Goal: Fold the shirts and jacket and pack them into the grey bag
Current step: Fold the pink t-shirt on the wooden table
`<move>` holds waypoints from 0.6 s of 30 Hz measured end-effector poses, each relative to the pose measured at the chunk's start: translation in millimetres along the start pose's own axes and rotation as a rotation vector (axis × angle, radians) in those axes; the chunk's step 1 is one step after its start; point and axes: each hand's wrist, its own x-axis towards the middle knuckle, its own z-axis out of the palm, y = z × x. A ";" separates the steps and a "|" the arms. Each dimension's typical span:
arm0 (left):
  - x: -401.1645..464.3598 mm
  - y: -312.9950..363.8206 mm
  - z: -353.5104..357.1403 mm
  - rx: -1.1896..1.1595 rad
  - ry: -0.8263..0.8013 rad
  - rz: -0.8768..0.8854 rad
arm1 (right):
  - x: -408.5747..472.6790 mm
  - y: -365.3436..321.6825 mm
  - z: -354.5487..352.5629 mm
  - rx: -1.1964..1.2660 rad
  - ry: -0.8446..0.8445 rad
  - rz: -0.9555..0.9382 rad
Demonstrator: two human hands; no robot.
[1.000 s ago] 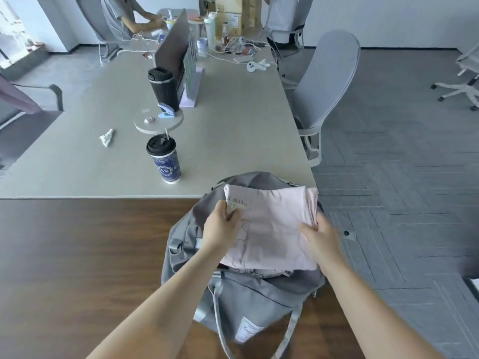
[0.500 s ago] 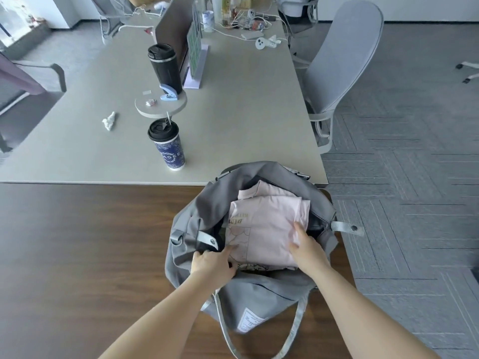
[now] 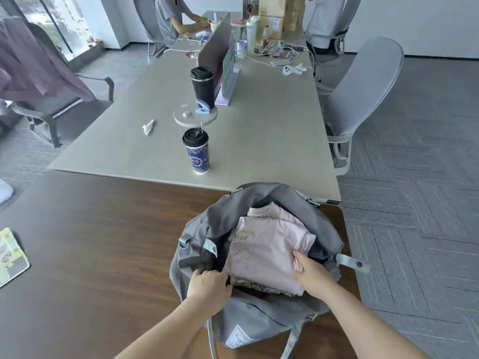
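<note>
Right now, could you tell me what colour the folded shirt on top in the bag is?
Pale pink, with gold print; the head view shows the shirt.

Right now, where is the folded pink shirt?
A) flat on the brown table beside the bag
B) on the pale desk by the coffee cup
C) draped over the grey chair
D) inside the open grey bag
D: the pink shirt lies in the mouth of the grey bag, with the right hand pressing on it and the left hand at the bag's rim.
</note>
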 end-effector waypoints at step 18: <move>94.2 -57.8 -37.9 0.230 0.080 -0.120 | 63.5 -104.4 39.7 -0.539 -0.108 -0.264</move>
